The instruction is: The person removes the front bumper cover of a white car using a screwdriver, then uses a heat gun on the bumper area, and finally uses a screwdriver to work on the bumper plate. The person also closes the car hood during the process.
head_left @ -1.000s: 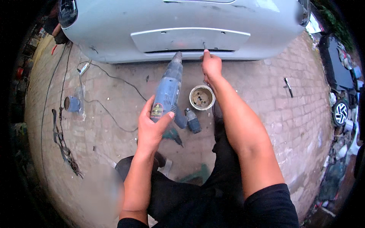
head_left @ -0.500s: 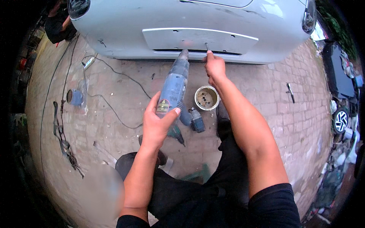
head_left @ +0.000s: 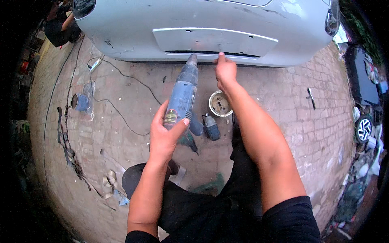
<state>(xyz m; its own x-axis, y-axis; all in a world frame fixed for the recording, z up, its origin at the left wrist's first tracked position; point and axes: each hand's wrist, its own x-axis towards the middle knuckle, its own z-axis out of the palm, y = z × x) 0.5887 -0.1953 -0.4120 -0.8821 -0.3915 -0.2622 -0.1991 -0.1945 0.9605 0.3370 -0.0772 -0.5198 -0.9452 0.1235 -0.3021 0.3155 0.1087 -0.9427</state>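
My left hand point(head_left: 164, 135) is wrapped round the body of a blue heat gun point(head_left: 181, 97). The heat gun's dark nozzle points up at the lower edge of a raised panel point(head_left: 174, 38) on a silver car bumper point(head_left: 125, 36). My right hand point(head_left: 227, 71) is closed at the dark slot under that panel, right of the nozzle. From its fingers a thin metal tool point(head_left: 220, 47) shows faintly against the panel; its handle is hidden in the hand. Below that hand stands an open can point(head_left: 221, 104) with dark bits inside.
A cordless power tool point(head_left: 211, 127) and a green-and-black tool point(head_left: 187, 141) lie between my legs. Cables and a power strip point(head_left: 95, 65) run across the paving at left, near a blue pot point(head_left: 80, 102). A hammer-like tool point(head_left: 310, 99) lies right. Another person point(head_left: 60, 30) crouches far left.
My right hand has shifted slightly left and up, and less of the thin tool shows. The heat gun's nozzle has moved a little to the left.
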